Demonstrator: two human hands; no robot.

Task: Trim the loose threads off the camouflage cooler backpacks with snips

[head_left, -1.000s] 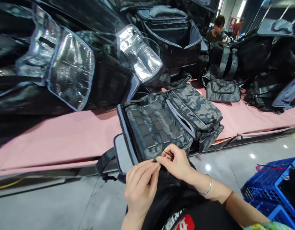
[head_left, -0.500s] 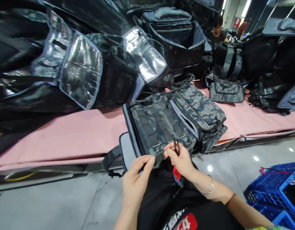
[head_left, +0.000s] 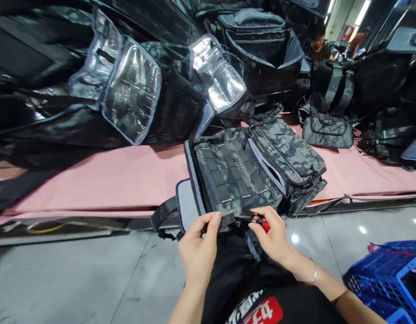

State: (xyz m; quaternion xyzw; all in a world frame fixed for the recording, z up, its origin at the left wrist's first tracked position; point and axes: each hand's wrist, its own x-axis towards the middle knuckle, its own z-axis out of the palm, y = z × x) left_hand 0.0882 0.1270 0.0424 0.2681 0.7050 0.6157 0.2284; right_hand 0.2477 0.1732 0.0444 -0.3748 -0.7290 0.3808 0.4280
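Pressing fingertips together at the near edge of the grey-black camouflage fabric bag [head_left: 240,168] on the pink-covered table [head_left: 137,180], the left hand [head_left: 197,252] seemingly steadies it, the right [head_left: 275,236] gripping small red-handled snips [head_left: 266,226] close.

1. The head view is taken from above the near side of the camouflage bag [head_left: 240,168].
2. It is aimed forward and down, across the bag and the table [head_left: 127,184].
3. The bag is framed near, a person [head_left: 318,51] beyond it far off.

The right hand [head_left: 274,235] partly hides the red-handled tool [head_left: 266,226], and the blue crate [head_left: 375,266] is cut off.
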